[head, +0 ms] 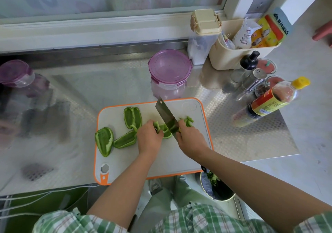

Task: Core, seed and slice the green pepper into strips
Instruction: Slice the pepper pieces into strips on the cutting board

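Note:
A white cutting board (161, 162) with an orange rim lies on the steel counter. Three large green pepper pieces rest on its left half, inner side up: one at the back (132, 117), one at the left edge (104, 141), one in the middle (124, 139). My left hand (149, 138) presses down on another pepper piece (166, 131). My right hand (191, 139) grips a cleaver (166, 117), whose blade stands on that piece. Cut green strips (188, 121) lie just right of the blade.
A purple-lidded tub (169, 71) stands behind the board, another (17, 76) at far left. Sauce bottle (269, 102), shakers and a beige basket (233, 53) crowd the back right. A bin (216, 188) with green scraps sits below the counter edge.

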The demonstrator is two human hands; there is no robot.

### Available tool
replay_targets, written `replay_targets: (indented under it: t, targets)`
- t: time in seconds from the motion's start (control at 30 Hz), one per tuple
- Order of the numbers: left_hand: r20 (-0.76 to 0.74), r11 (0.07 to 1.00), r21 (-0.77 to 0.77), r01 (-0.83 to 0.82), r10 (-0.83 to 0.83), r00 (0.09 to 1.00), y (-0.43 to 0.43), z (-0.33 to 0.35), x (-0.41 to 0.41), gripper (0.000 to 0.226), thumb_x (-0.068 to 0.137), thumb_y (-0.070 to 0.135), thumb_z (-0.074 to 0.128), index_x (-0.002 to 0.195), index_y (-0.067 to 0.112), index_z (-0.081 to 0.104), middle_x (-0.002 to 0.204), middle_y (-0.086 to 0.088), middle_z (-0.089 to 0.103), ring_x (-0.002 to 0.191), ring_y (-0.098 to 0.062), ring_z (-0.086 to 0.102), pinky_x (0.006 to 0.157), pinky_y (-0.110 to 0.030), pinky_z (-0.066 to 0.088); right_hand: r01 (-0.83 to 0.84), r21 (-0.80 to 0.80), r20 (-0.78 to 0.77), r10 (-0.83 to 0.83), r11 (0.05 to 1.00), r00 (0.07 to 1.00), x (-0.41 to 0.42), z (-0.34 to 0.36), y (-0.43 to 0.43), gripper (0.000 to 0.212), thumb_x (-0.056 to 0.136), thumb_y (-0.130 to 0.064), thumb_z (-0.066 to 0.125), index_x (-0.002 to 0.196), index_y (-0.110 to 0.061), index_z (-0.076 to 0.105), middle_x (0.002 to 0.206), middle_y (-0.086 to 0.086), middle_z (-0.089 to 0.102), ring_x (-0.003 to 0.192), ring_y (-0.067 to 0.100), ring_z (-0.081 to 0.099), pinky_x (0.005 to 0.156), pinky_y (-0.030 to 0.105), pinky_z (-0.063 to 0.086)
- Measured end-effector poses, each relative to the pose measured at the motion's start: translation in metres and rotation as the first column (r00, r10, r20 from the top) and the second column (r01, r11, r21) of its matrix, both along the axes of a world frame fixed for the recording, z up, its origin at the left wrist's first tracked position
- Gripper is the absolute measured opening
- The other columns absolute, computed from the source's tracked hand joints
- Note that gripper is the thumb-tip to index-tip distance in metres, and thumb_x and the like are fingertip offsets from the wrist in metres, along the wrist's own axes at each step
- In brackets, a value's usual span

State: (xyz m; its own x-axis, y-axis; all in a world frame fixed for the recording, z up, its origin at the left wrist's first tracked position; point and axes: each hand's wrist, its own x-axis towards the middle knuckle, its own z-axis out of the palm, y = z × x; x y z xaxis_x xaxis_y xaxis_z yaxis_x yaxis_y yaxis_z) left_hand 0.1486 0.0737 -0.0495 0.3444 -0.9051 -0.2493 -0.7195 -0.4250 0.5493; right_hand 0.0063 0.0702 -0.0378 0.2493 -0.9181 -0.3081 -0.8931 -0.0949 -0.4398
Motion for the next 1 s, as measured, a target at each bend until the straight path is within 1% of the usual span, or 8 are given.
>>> replay_targets:
  t: [0.17, 0.3, 0.4, 0.5, 0.6, 0.73, 0.83, 1.0]
  targets:
    - [0.051, 0.998, -0.009, 0.064, -0.063, 0.997, -0.001, 0.003, -0.001, 0.021, 0.083, 0.014, 0.069, 0.076, 0.015, 0.049, 0.073, -0.008, 0.062, 0.074, -0.028, 0.058, 0.063, -0.031, 0.036, -0.046, 0.024, -0.125, 0.049, 0.999, 0.991, 0.004, 0.002, 0.0, 0.019, 0.1, -0.015, 0.039, 0.119, -0.012, 0.04, 0.087, 0.008, 0.057, 0.07, 0.025, 0.046, 0.06, 0.033, 0.035]
    - [0.052, 0.997, -0.008, 0.079, -0.078, 0.996, -0.002, 0.006, -0.003, 0.022, 0.083, 0.013, 0.068, 0.074, 0.015, 0.048, 0.071, -0.006, 0.058, 0.071, -0.026, 0.055, 0.062, -0.031, 0.033, -0.073, 0.014, -0.163, 0.074, 0.997, 0.984, 0.007, 0.004, 0.0, 0.021, 0.095, -0.006, 0.038, 0.115, -0.013, 0.039, 0.076, 0.002, 0.047, 0.065, 0.024, 0.044, 0.056, 0.032, 0.031]
    - [0.041, 0.997, -0.001, 0.08, -0.079, 0.996, -0.004, 0.009, -0.005, 0.023, 0.082, 0.011, 0.068, 0.073, 0.015, 0.048, 0.07, -0.005, 0.055, 0.068, -0.023, 0.049, 0.061, -0.031, 0.031, -0.108, 0.003, -0.191, 0.107, 0.994, 0.976, 0.012, 0.002, -0.003, 0.027, 0.091, -0.001, 0.04, 0.115, -0.013, 0.037, 0.071, -0.001, 0.042, 0.06, 0.022, 0.043, 0.047, 0.029, 0.023]
    - [0.04, 0.997, -0.012, 0.071, -0.071, 0.997, -0.004, 0.011, -0.005, 0.024, 0.082, 0.01, 0.068, 0.071, 0.015, 0.046, 0.067, -0.002, 0.05, 0.068, -0.025, 0.052, 0.061, -0.03, 0.03, -0.087, 0.021, -0.182, 0.09, 0.996, 0.979, 0.014, -0.001, -0.005, 0.027, 0.091, 0.0, 0.039, 0.114, -0.014, 0.036, 0.066, -0.002, 0.04, 0.055, 0.017, 0.04, 0.045, 0.028, 0.023]
    - [0.022, 0.999, -0.018, 0.049, -0.048, 0.999, -0.002, 0.01, -0.004, 0.026, 0.082, 0.01, 0.068, 0.07, 0.015, 0.046, 0.066, 0.0, 0.048, 0.066, -0.02, 0.045, 0.059, -0.028, 0.027, -0.07, 0.017, -0.174, 0.072, 0.997, 0.982, 0.015, -0.005, -0.003, 0.027, 0.091, 0.0, 0.039, 0.112, -0.015, 0.036, 0.072, 0.001, 0.048, 0.061, 0.022, 0.047, 0.049, 0.03, 0.029]
    - [-0.009, 0.999, -0.015, 0.051, -0.051, 0.999, -0.004, 0.009, -0.001, 0.023, 0.081, 0.01, 0.069, 0.072, 0.014, 0.048, 0.067, -0.001, 0.05, 0.065, -0.02, 0.046, 0.059, -0.028, 0.028, -0.079, 0.016, -0.179, 0.08, 0.997, 0.981, 0.02, -0.01, -0.005, 0.027, 0.09, 0.002, 0.04, 0.11, -0.016, 0.035, 0.075, 0.001, 0.049, 0.061, 0.022, 0.047, 0.049, 0.029, 0.028]
    - [-0.031, 0.998, -0.018, 0.068, -0.068, 0.997, -0.003, 0.007, 0.002, 0.022, 0.081, 0.011, 0.069, 0.072, 0.014, 0.05, 0.066, -0.001, 0.052, 0.065, -0.021, 0.048, 0.06, -0.028, 0.029, -0.074, 0.018, -0.181, 0.076, 0.997, 0.981, 0.022, -0.013, -0.007, 0.026, 0.09, 0.002, 0.04, 0.109, -0.016, 0.035, 0.077, 0.001, 0.051, 0.063, 0.023, 0.05, 0.053, 0.032, 0.035]
    - [-0.061, 0.998, -0.021, 0.06, -0.061, 0.996, 0.002, 0.001, 0.013, 0.016, 0.083, 0.012, 0.068, 0.075, 0.012, 0.055, 0.065, -0.002, 0.053, 0.066, -0.024, 0.051, 0.062, -0.033, 0.037, 0.063, 0.037, -0.096, -0.06, 0.997, 0.994, 0.016, -0.019, -0.01, 0.016, 0.099, -0.013, 0.04, 0.114, -0.013, 0.035, 0.08, 0.005, 0.053, 0.067, 0.028, 0.051, 0.057, 0.034, 0.037]
